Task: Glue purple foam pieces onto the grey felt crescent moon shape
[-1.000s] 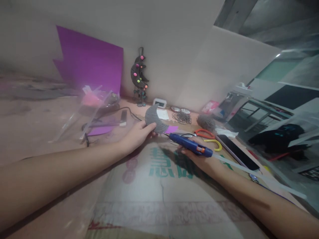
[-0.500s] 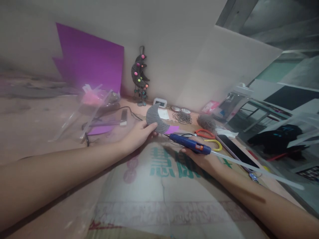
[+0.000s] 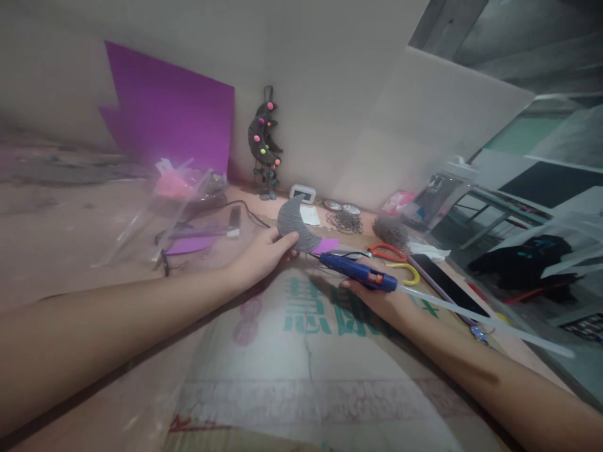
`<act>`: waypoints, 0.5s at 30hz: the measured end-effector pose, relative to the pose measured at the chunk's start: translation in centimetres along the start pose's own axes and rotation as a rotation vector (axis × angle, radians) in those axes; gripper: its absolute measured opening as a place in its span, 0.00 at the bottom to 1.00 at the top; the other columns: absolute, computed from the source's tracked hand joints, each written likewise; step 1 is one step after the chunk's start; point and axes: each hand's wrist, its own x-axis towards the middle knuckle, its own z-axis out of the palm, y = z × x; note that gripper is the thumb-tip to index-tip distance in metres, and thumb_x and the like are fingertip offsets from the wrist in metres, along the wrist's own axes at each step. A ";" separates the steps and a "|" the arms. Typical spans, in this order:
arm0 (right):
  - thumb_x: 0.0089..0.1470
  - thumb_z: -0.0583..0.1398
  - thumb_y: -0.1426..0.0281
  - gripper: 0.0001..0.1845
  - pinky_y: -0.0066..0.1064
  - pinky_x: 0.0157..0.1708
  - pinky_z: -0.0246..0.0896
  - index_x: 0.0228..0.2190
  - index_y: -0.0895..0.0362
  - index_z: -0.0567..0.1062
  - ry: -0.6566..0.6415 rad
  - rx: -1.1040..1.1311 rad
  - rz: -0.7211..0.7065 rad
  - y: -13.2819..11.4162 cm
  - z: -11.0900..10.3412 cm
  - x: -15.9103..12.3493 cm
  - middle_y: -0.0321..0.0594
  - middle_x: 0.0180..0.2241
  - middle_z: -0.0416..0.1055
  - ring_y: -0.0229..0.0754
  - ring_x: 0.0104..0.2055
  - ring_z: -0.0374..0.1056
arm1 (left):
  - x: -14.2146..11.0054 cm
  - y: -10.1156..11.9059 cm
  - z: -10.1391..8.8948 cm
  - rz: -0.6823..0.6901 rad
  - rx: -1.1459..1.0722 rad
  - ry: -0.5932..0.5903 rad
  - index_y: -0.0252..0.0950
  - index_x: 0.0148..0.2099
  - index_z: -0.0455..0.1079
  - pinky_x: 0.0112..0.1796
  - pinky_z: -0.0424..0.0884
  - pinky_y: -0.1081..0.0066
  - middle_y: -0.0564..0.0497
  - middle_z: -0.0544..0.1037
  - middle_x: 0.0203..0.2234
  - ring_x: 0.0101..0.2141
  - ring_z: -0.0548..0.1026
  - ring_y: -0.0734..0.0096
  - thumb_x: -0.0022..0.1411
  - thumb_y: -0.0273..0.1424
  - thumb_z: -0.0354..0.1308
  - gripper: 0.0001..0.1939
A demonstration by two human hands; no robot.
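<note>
Between the thumb and fingers of my left hand (image 3: pixel 272 250) is a crescent moon (image 3: pixel 294 227) wrapped in grey yarn. My right hand (image 3: pixel 377 300) is closed round a blue hot glue gun (image 3: pixel 358 270), and a long clear glue stick (image 3: pixel 480 317) juts from its back end. The gun's nozzle points left, at or very near the lower edge of the crescent; whether they touch I cannot tell. Most of my right fingers are hidden under the gun. A purple paper piece (image 3: pixel 327 245) lies just behind the nozzle.
Scissors with red (image 3: pixel 387 253) and yellow handles (image 3: pixel 407 274) lie beside a phone (image 3: pixel 450 285). Behind are a grey yarn ball (image 3: pixel 390 231), a small white clock (image 3: pixel 303 193) and a decorated moon hanging (image 3: pixel 264 141). Left are clear glue sticks (image 3: pixel 179 220) and purple card (image 3: pixel 174 113). Printed cardboard (image 3: pixel 282 364) covers the front.
The crescent and my left hand have shifted very slightly to the right. The glue gun has barely moved, a touch to the left.
</note>
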 end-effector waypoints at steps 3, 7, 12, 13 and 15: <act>0.49 0.61 0.62 0.09 0.33 0.30 0.61 0.25 0.55 0.72 -0.015 -0.007 -0.015 0.0 0.0 0.0 0.38 0.26 0.71 0.44 0.29 0.67 | -0.1 0.0 0.0 -0.008 0.000 0.003 0.35 0.28 0.65 0.28 0.61 0.73 0.54 0.71 0.22 0.24 0.66 0.75 0.58 0.42 0.55 0.15; 0.48 0.61 0.63 0.08 0.32 0.28 0.60 0.25 0.55 0.72 -0.004 -0.012 -0.009 0.1 0.0 0.0 0.39 0.26 0.72 0.44 0.29 0.67 | -0.1 0.1 0.0 -0.011 -0.002 -0.005 0.35 0.29 0.65 0.28 0.60 0.74 0.54 0.71 0.22 0.24 0.65 0.75 0.59 0.42 0.55 0.15; 0.47 0.62 0.63 0.07 0.32 0.28 0.60 0.26 0.54 0.72 0.017 0.001 0.014 -0.1 0.0 -0.1 0.37 0.25 0.71 0.43 0.28 0.67 | 0.0 0.0 0.0 0.000 0.000 -0.007 0.35 0.29 0.66 0.28 0.60 0.74 0.54 0.71 0.22 0.24 0.65 0.76 0.59 0.42 0.55 0.15; 0.48 0.62 0.63 0.07 0.32 0.28 0.60 0.26 0.54 0.72 0.016 0.001 0.020 -0.1 0.0 -0.1 0.37 0.25 0.71 0.43 0.27 0.67 | 0.0 0.0 0.0 -0.003 0.002 -0.006 0.35 0.29 0.66 0.28 0.60 0.74 0.54 0.71 0.22 0.24 0.65 0.76 0.59 0.42 0.55 0.15; 0.48 0.61 0.64 0.06 0.32 0.27 0.60 0.25 0.54 0.72 0.011 0.009 0.025 -0.1 0.0 -0.1 0.37 0.24 0.71 0.43 0.27 0.67 | 0.0 0.0 0.0 -0.012 0.001 -0.001 0.35 0.29 0.66 0.28 0.60 0.74 0.54 0.71 0.22 0.23 0.66 0.75 0.59 0.42 0.55 0.15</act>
